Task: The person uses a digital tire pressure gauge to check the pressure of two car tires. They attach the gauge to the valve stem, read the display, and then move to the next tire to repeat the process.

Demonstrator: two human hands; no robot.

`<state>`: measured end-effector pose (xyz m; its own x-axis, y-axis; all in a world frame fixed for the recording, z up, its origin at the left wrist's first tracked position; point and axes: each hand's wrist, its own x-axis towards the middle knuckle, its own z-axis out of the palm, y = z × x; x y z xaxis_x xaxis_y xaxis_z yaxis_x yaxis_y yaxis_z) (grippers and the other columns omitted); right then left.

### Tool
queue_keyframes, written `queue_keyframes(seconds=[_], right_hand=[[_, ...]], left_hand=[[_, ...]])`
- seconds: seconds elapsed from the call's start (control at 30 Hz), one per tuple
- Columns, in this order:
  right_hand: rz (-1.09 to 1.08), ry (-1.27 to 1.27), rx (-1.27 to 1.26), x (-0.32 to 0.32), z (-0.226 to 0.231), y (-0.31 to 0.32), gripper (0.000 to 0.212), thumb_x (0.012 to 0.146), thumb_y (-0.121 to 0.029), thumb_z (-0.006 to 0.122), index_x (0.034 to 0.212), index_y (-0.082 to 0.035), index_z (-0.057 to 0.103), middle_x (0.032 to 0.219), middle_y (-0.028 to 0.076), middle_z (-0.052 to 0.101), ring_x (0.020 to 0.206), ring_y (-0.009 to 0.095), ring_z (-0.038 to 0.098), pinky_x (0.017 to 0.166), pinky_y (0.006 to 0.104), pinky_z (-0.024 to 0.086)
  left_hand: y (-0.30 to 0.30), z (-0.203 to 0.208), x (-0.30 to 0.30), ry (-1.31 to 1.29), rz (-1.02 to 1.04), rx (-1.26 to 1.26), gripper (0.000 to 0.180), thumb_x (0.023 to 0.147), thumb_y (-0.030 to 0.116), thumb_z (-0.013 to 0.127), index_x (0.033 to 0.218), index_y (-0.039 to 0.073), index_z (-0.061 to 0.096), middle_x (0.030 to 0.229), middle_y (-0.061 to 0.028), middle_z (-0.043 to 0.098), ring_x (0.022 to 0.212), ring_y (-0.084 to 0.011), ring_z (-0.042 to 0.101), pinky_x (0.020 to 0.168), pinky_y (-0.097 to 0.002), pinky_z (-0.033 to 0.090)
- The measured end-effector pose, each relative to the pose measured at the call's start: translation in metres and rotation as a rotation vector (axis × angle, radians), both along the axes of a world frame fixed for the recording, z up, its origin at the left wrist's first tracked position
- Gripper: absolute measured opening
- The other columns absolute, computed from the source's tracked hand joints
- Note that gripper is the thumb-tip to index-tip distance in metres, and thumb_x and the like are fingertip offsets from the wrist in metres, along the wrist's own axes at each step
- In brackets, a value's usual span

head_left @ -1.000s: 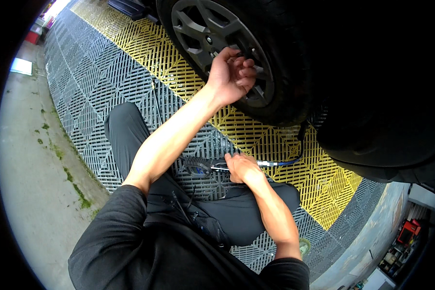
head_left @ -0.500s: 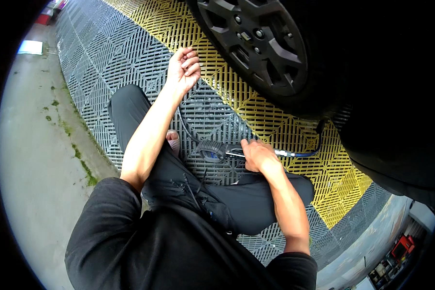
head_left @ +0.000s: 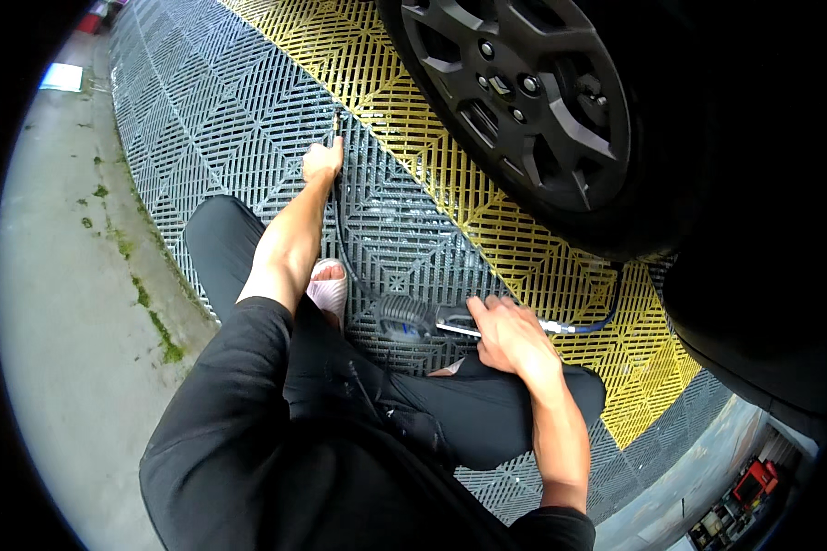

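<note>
My right hand [head_left: 515, 338] is wrapped round the handle of a black tire inflator gun [head_left: 402, 316] with a ribbed gauge head, held low over the floor in front of my lap. A metal coupling and blue air line [head_left: 597, 323] leave its right end. From the gauge head a thin black hose [head_left: 342, 234] runs up to my left hand [head_left: 322, 163]. That hand is closed round the hose's end, and a brass-coloured tip [head_left: 336, 122] sticks out beyond the fingers. The tip is apart from the car wheel [head_left: 515, 92], which has a dark spoked cover.
Grey slatted floor tiles [head_left: 220, 101] border a yellow strip [head_left: 487, 216] beside the wheel. Concrete [head_left: 73, 303] with moss lies at the left. My bent legs and a pink sandal [head_left: 327, 292] are close below the hose. Red equipment [head_left: 756, 482] stands at the lower right.
My left hand has turned over and moved left and slightly down, and the hose's brass tip now shows beyond it. The inflator and my right hand sit a little lower in view.
</note>
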<state>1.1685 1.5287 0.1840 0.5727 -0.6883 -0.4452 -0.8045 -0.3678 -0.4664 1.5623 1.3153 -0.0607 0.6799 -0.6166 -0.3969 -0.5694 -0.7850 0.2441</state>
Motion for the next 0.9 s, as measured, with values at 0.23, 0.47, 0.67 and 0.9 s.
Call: queue_keyframes(seconds=[0.23,0.47,0.67,0.9], right_hand=[[0.037,-0.022,0.237,0.009,0.035,-0.001,0.057,0.07,-0.004,0.063,0.126,-0.004,0.053,0.112,0.018,0.061,0.112,0.038,0.057,0.095,0.0456,0.048],[0.074,-0.081,0.263,0.003,0.021,0.004,0.058,0.068,-0.005,0.064,0.124,-0.003,0.053,0.111,0.021,0.061,0.112,0.041,0.057,0.096,0.047,0.048],[0.121,-0.092,0.206,-0.002,0.005,0.005,0.049,0.069,-0.002,0.061,0.117,-0.001,0.054,0.108,0.021,0.062,0.105,0.04,0.059,0.09,0.0474,0.05],[0.06,-0.003,0.152,0.001,0.008,-0.001,0.05,0.069,0.0,0.06,0.118,-0.001,0.051,0.107,0.02,0.061,0.105,0.038,0.059,0.087,0.0475,0.052]], left_hand=[[-0.035,-0.014,0.018,0.148,-0.127,0.096,0.1,0.083,0.082,0.029,0.13,-0.002,0.058,0.133,-0.0274,0.054,0.129,-0.0392,0.05,0.107,-0.0444,0.038],[-0.038,0.039,-0.029,0.443,-0.345,-0.18,0.083,0.083,0.078,0.041,0.089,0.002,0.075,0.096,-0.0226,0.07,0.097,-0.0345,0.065,0.089,-0.0406,0.045],[-0.001,0.213,-0.168,0.581,-0.949,-0.646,0.057,0.093,0.047,0.057,0.065,-0.003,0.062,0.054,-0.0093,0.054,0.046,-0.0214,0.051,0.047,-0.0356,0.042],[0.007,0.263,-0.227,0.388,-1.243,-1.096,0.041,0.088,0.033,0.064,0.074,-0.005,0.06,0.069,-0.0204,0.058,0.06,-0.0399,0.06,0.055,-0.045,0.049]])
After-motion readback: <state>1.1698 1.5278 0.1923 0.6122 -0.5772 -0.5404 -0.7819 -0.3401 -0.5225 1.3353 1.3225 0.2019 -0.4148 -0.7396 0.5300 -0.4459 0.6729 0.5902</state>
